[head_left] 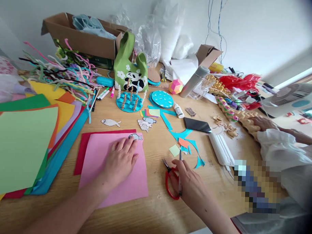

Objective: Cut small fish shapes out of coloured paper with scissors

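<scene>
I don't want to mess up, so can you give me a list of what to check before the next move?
1. Pink sheet held down: ok, the left hand rests on it.
2. Fish cutout on the pink sheet: ok, it lies near the far edge, at the left hand's fingers.
3. Pen at the right hand: ok, the fingers are around it.
4. Pen gripped firmly: cannot tell, the fingers hide part of it.
5. Scissors well away from the right hand: not ok, their red handles are right beside it.
</scene>
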Demonstrator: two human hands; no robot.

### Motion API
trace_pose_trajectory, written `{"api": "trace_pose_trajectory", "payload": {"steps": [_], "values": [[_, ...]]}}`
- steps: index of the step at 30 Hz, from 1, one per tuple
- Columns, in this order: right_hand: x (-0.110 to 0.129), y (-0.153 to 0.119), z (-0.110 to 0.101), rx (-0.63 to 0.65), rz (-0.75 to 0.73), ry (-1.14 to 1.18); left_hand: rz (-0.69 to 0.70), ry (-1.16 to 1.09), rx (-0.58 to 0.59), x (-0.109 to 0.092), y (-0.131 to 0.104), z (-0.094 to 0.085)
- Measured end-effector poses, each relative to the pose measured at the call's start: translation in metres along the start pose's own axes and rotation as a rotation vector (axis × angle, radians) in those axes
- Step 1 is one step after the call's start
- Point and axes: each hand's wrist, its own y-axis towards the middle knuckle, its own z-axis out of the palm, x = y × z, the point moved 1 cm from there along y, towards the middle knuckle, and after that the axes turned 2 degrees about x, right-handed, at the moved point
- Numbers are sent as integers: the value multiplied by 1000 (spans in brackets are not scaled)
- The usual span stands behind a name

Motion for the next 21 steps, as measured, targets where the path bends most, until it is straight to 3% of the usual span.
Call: {"api": "trace_pose_trajectory", "payload": {"steps": [5,10,15,21], "values": [[14,20,-14,-220,-183,491,-17,4,9,-2,0,1],[59,91,-25,-255,-306,1045,-13,5,9,-2,-1,0],[90,151,-8,-221,-235,1206,-16,12,-6,-2,0,-1],[82,160,24,-211,-213,1215,-20,-13,16,-3,1,-1]]}}
